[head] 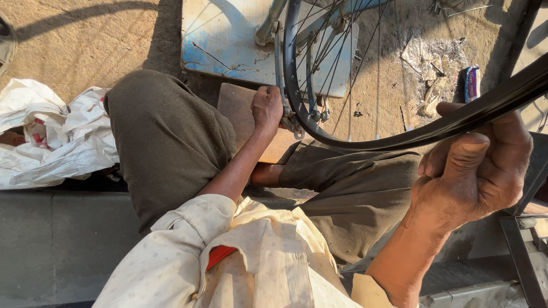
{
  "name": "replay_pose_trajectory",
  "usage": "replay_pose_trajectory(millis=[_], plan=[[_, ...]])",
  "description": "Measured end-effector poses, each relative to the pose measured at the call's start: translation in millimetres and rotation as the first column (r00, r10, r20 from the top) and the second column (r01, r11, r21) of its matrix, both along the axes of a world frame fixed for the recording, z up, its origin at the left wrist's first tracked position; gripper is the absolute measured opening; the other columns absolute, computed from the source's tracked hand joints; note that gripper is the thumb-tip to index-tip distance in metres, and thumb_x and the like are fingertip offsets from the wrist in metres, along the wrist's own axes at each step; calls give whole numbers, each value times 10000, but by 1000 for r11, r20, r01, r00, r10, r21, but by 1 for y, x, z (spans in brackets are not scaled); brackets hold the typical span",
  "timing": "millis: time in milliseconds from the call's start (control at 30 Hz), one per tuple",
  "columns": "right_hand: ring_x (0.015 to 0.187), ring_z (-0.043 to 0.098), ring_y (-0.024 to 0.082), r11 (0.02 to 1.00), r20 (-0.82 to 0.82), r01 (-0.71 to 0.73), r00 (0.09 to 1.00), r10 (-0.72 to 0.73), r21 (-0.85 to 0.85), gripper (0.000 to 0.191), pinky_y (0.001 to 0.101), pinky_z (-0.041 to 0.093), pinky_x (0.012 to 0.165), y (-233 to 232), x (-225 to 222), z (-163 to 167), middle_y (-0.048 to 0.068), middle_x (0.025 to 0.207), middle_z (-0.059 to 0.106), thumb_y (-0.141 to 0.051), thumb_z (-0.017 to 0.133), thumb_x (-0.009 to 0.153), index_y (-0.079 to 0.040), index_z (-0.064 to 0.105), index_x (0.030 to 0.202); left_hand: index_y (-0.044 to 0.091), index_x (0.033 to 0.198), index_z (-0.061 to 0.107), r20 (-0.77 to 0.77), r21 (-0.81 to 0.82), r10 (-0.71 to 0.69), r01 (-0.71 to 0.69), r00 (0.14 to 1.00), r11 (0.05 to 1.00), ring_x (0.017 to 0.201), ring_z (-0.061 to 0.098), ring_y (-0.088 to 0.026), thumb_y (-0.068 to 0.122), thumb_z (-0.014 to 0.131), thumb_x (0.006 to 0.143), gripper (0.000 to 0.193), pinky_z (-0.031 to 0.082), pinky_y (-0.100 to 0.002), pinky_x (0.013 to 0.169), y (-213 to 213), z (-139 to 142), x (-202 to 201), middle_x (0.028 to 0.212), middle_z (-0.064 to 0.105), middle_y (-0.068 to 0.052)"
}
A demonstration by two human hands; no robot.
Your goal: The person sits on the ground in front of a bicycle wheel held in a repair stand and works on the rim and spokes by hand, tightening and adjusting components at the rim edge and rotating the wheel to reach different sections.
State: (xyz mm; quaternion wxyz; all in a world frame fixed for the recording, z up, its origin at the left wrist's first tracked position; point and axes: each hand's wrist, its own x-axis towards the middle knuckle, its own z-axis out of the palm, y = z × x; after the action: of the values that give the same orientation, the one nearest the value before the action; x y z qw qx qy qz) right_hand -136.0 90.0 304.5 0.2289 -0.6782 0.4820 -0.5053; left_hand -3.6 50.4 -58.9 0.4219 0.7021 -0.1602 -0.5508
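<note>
A black bicycle wheel rim (pixel 365 142) with thin steel spokes (pixel 349 74) stands upright in front of my knees. My right hand (pixel 476 168) is raised near the camera and grips the rim's top edge, thumb wrapped over it. My left hand (pixel 267 108) reaches down low and is closed at the wheel's hub (pixel 297 122), fingers curled around a small metal part there; what it pinches is hidden. My grey-brown trousers (pixel 171 142) fill the middle of the view.
A chipped blue metal plate (pixel 228 45) lies on the sandy ground behind the wheel, with a wooden board (pixel 237 108) under my left hand. Crumpled white sacks (pixel 51 137) lie at left. A dark metal frame (pixel 522 251) stands at right.
</note>
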Motion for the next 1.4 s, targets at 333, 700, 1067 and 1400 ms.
replay_pose_trajectory(millis=[333,700,1067,1400], plan=[[455,457,61,1000,-28,-5,1000,5,-6,380,216,365,452,-2,-7,-2,244,1087,730,-288,608,1184,33,582,1387,-9,823,640,-3,-24,-25,25,1000,999,617,566,-244,307,491,978,382,464,-465,653,1,-2,-1,668,552,-115],[448,459,59,1000,-27,1,1000,-1,-10,379,213,359,444,-1,-8,-3,239,1088,736,-285,626,1170,39,589,1363,-11,817,646,-10,-51,-15,14,1000,999,610,567,-244,295,511,984,374,462,-466,650,0,-14,-4,665,549,-117],[447,466,54,1000,-26,0,1000,0,-6,353,203,358,442,0,-7,-4,240,1109,742,-263,625,1173,33,586,1360,7,857,644,-33,-41,-34,33,999,999,580,508,-213,305,489,992,361,441,-477,591,0,-9,-4,662,488,-95],[455,471,55,999,13,39,999,-39,26,349,187,348,430,4,1,-8,243,1112,740,-227,645,1155,44,583,1367,-7,810,644,22,-48,-38,39,999,998,584,554,-221,314,481,979,398,453,-465,624,-1,-1,-2,629,532,-97]])
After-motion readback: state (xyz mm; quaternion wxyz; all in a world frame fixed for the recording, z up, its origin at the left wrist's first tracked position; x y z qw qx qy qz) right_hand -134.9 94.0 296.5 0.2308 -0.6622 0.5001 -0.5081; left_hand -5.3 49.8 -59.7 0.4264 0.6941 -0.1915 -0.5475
